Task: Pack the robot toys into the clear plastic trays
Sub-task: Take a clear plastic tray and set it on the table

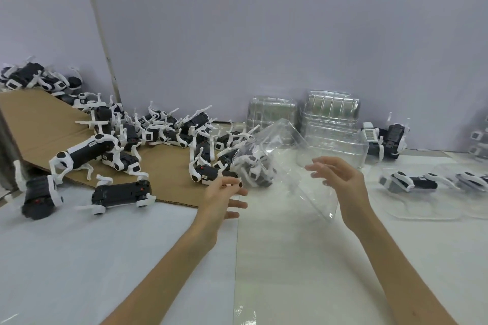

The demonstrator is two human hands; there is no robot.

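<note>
I hold a clear plastic tray [287, 166] tilted in the air over the white table. My left hand [221, 200] pinches its left edge with thumb and forefinger. At the tray's right side is my right hand [343, 185], fingers spread and not closed on it. Through the tray I see a black-and-white robot dog toy [257, 170]; whether it is inside or behind the tray is unclear. A heap of the same robot toys [169, 132] lies to the left.
The heap spills down a sheet of brown cardboard [34, 119]. Loose toys [121, 194] lie near the front left. Stacks of empty clear trays [331, 113] stand by the back wall. Flat trays holding toys [412, 182] lie at the right, with another toy [385, 140] behind them.
</note>
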